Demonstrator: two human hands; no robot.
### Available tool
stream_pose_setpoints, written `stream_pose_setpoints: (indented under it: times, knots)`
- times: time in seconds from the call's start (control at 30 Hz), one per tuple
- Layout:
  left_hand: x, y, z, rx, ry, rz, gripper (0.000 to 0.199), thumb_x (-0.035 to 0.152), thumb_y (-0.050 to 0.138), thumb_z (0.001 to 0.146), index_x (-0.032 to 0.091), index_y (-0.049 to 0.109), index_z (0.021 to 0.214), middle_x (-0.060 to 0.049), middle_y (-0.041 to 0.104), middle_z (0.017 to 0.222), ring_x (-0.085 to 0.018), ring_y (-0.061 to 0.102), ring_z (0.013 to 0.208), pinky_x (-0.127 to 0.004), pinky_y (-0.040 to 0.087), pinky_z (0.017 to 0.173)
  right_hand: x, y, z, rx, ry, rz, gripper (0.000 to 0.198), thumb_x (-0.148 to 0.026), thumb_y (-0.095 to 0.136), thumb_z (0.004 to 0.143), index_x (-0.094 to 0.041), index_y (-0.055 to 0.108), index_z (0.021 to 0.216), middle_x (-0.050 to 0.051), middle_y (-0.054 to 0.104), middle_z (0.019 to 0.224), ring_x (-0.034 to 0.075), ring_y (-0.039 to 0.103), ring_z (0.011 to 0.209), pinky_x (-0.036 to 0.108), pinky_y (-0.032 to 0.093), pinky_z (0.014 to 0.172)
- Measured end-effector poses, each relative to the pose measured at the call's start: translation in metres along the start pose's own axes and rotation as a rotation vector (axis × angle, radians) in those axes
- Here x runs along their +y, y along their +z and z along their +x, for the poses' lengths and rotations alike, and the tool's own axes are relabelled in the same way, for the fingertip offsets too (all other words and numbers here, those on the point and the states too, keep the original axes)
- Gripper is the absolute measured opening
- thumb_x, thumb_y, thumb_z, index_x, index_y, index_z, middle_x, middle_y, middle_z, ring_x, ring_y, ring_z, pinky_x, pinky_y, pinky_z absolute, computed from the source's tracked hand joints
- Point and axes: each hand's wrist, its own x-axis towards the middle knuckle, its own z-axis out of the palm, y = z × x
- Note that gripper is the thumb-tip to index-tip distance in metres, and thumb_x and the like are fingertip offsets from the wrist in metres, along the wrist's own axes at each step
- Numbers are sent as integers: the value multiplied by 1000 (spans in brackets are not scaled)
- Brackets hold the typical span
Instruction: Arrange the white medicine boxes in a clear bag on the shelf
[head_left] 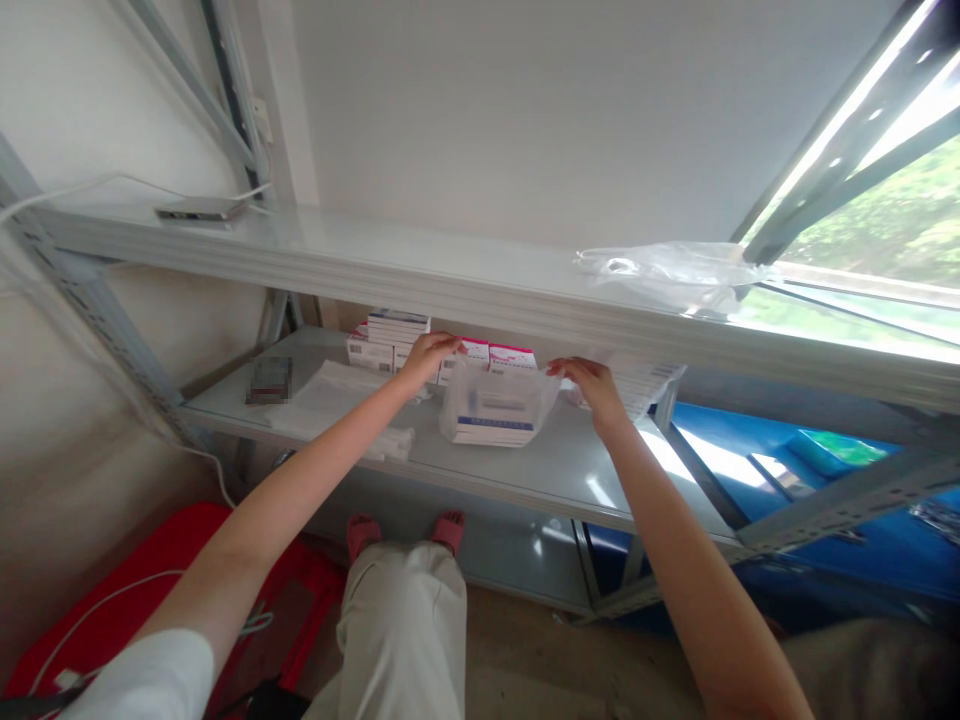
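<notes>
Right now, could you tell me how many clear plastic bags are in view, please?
2. One bag stands on the lower shelf, holding boxes, with the left hand and right hand at its mouth. The other bag lies on the upper shelf. More may be hidden behind.

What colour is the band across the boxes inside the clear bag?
Blue, on white boxes, seen in the head view.
</notes>
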Motion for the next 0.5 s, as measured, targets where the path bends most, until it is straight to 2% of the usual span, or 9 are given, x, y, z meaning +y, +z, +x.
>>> stream_pose_setpoints:
  times: [0.2,0.33,0.5]
  knots:
    - [4,5,10,68,-59,-103,19,33,59,72,16,66,66,-3,68,74,-19,63,82,-28,45,82,2,0,8,5,3,68,25,-36,52,72,-20,72,76,7,74,86,22,64,92,34,48,84]
    - [8,6,10,28,-64,-117,19,32,61,71,15,67,66,-2,67,71,-18,63,79,-27,46,80,2,3,8,7,37,89,25,-34,55,70,-19,72,81,7,74,87,22,64,91,36,47,85]
    - [4,7,3,-3,-99,-84,19,34,62,73,16,67,69,-2,67,74,-18,61,84,-27,45,81,11,4,4,19,4,26,25,-36,53,72,-20,72,72,5,73,92,21,62,91,35,45,86]
